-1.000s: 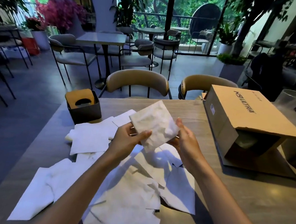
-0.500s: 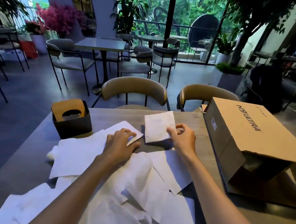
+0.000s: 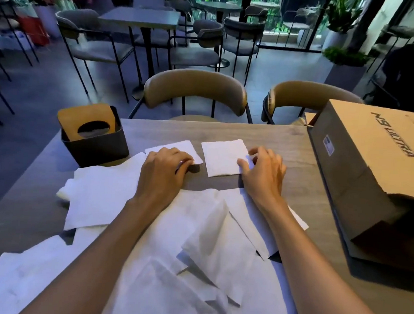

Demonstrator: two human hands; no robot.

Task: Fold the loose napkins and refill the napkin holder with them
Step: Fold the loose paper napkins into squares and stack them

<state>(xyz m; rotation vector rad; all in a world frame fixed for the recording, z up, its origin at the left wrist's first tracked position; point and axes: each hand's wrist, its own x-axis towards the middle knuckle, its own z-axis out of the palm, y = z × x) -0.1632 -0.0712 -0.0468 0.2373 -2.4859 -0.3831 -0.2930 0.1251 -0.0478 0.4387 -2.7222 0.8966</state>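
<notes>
A folded white napkin lies flat on the wooden table. My right hand is at its right edge, thumb on top and fingers curled at the edge. My left hand lies knuckles up on a loose napkin, fingers curled onto its far corner. The napkin holder, a dark box with a tan lid and an oval opening, stands at the far left of the table, left of my left hand. Several loose napkins are spread under and between my forearms.
A large cardboard box lies on its side on the right of the table, close to my right hand. Two tan chairs stand at the far edge. More tables and chairs fill the room behind.
A second ago both hands held the folded napkin in the air. It has been set down flat on the table. My left hand has moved left onto a loose napkin.
</notes>
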